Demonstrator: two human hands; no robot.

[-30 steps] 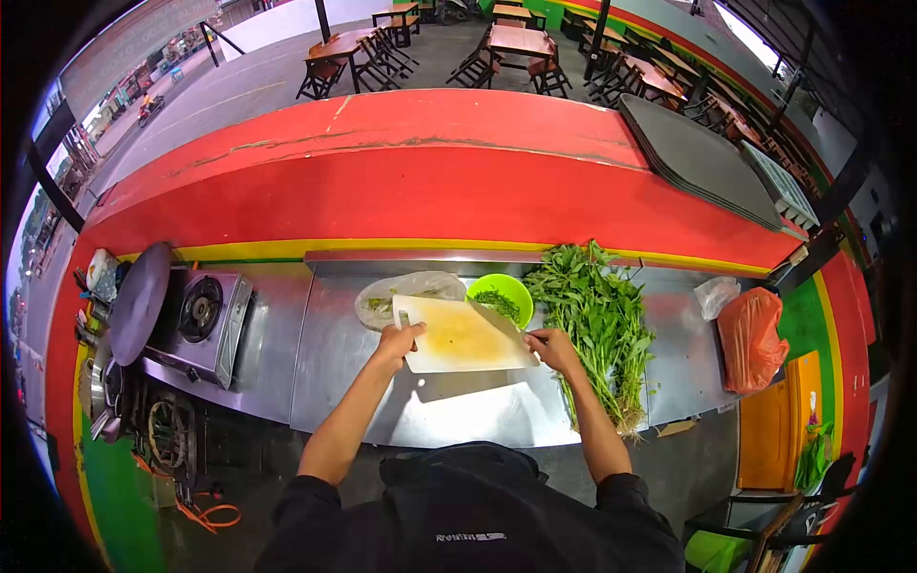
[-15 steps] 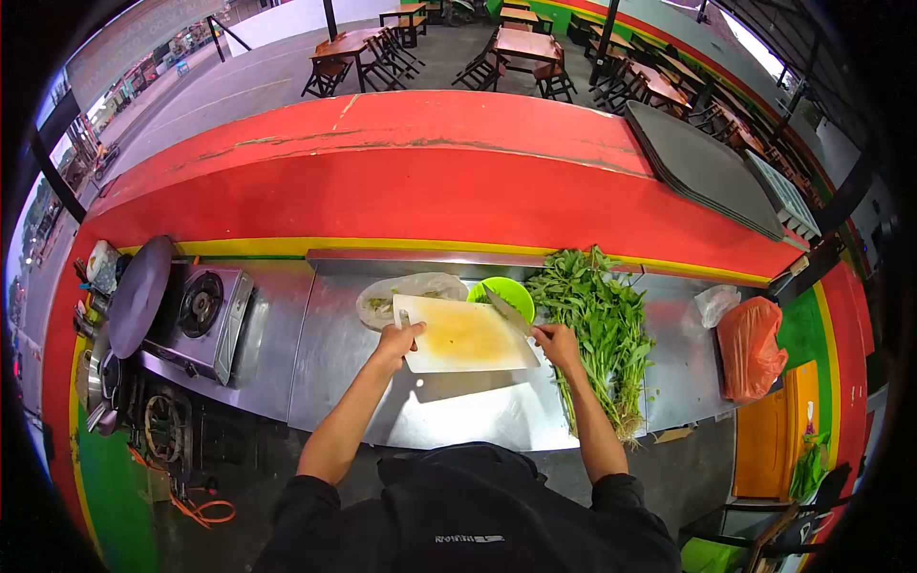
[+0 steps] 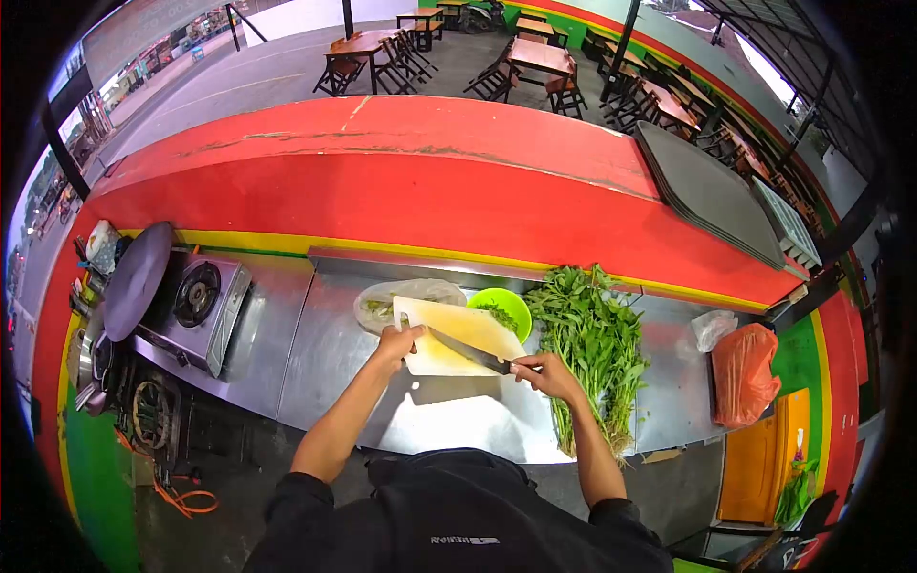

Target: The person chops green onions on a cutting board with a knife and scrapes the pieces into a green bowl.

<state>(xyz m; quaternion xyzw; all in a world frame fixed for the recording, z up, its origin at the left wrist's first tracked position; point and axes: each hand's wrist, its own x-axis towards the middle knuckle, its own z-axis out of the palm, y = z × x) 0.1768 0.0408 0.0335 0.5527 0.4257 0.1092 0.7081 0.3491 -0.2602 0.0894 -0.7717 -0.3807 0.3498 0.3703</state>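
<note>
My left hand (image 3: 398,346) is closed on the left edge of a white cutting board (image 3: 449,363), stained yellow across its middle. In my right hand (image 3: 541,371) is a knife (image 3: 466,350), gripped by its dark handle. Its blade lies across the board, tip toward my left hand. Just beyond the board's far right corner stands a lime-green bowl (image 3: 521,310) holding chopped greens (image 3: 500,312). A clear plastic bag (image 3: 371,298) with some greenery rests behind the board's left end. To the right is a large bunch of leafy greens (image 3: 590,334), stems toward me.
The steel counter (image 3: 330,382) carries a gas stove (image 3: 196,306) at left, with a large round dark lid or pan (image 3: 138,282) beside it. An orange plastic bag (image 3: 745,377) sits at right. Behind runs a red wall (image 3: 401,196) with stacked dark trays (image 3: 707,196) on top.
The knife has moved from above the bowl and the board's right edge to across the board's middle. My right hand has shifted slightly left and toward me. The board stays in my left hand.
</note>
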